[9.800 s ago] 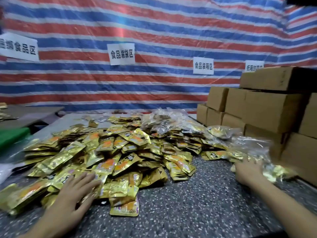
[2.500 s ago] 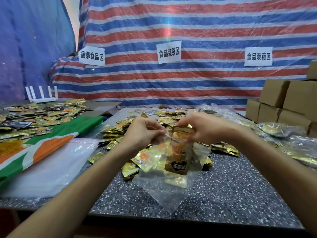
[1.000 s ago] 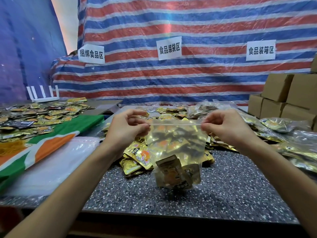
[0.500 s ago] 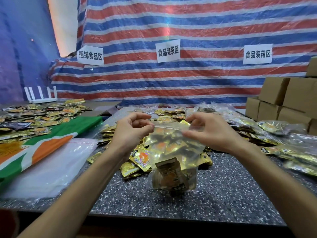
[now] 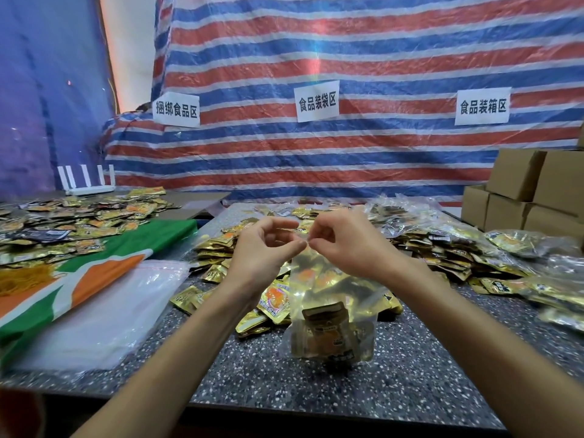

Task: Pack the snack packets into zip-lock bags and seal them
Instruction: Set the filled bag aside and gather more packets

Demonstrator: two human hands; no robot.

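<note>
A clear zip-lock bag (image 5: pixel 331 314) hangs upright over the speckled table (image 5: pixel 410 380), with gold snack packets (image 5: pixel 327 335) settled at its bottom. My left hand (image 5: pixel 264 251) and my right hand (image 5: pixel 344 245) both pinch the bag's top strip, fingertips almost touching at its middle. Behind the bag lies a big heap of loose gold packets (image 5: pixel 442 245).
A stack of empty clear bags (image 5: pixel 104 311) lies at the left beside a green, white and orange cloth (image 5: pixel 79 276). More packets (image 5: pixel 72 216) cover the left table near a white router (image 5: pixel 88 181). Filled bags (image 5: pixel 531 245) and cardboard boxes (image 5: pixel 537 191) sit at the right.
My hands, which held the bag's top stretched wide a second ago, have slid together along the strip to its middle. The bag hangs in about the same place.
</note>
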